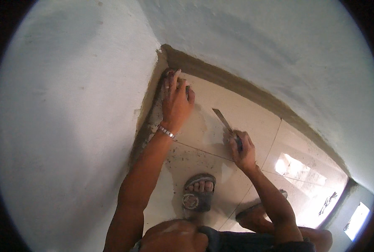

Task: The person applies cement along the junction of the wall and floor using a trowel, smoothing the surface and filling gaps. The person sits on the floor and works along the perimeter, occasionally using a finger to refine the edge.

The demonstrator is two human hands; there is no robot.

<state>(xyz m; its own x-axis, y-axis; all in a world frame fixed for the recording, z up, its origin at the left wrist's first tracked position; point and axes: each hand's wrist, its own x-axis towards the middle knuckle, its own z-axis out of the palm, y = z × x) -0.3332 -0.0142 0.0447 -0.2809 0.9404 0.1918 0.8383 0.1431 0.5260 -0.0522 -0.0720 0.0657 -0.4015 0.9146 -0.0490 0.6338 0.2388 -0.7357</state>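
Note:
My left hand (177, 103), with a metal watch band on its wrist, reaches to the floor at the wall corner. Its fingers bend over something dark, mostly hidden under them, against the foot of the left wall. My right hand (243, 150) is closed around the dark handle of a scraper (223, 119). The scraper's narrow blade points up and left over the tiled floor (203, 132), towards the left hand. Whether the blade touches the tile I cannot tell.
A brown, bare mortar strip (233, 80) runs along the foot of the far wall (262, 42). The left wall (77, 105) stands close beside my left arm. Dark crumbs lie on the tiles near my sandalled foot (199, 193). Bright light reflects at the right.

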